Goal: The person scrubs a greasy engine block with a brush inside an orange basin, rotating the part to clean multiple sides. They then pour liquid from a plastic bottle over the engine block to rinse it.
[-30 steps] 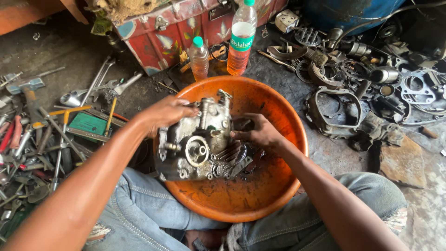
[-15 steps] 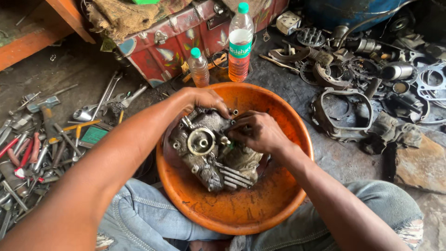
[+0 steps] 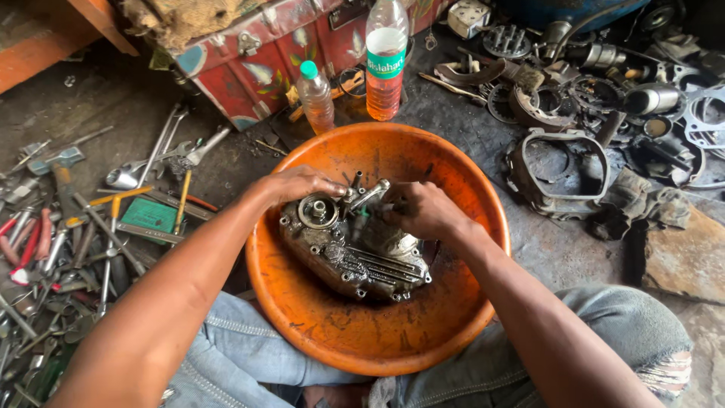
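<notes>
Hand tools [image 3: 83, 227] are lying scattered over the dirty floor at the far left: spanners, pliers with red grips, a yellow-handled screwdriver and a small green box [image 3: 149, 214] among them. Behind them a red painted metal trunk [image 3: 249, 64] is standing, with a small bottle [image 3: 315, 97] and a tall bottle [image 3: 386, 57] of amber liquid just in front of it, both upright and capped.

An orange plastic basin [image 3: 453, 317] is sitting between the person's knees, which are showing in worn blue jeans. A grey metal engine casing [image 3: 351, 261] is lying tilted in the middle of the basin, its finned side facing the person.

The left hand [image 3: 298, 183] is resting on the upper left edge of the casing, fingers curled down over it and pressing against the metal beside a round opening. The right hand [image 3: 423, 210] is sitting on the casing's upper right part, fingers bunched together around something there; what they are pinching cannot be told, as the hand is hiding it.

To the right, engine parts [image 3: 604, 113] are lying in a heap on the floor, including an open ring-shaped cover [image 3: 560, 170], and a flat stone [image 3: 683, 257] is lying beside a rag.
</notes>
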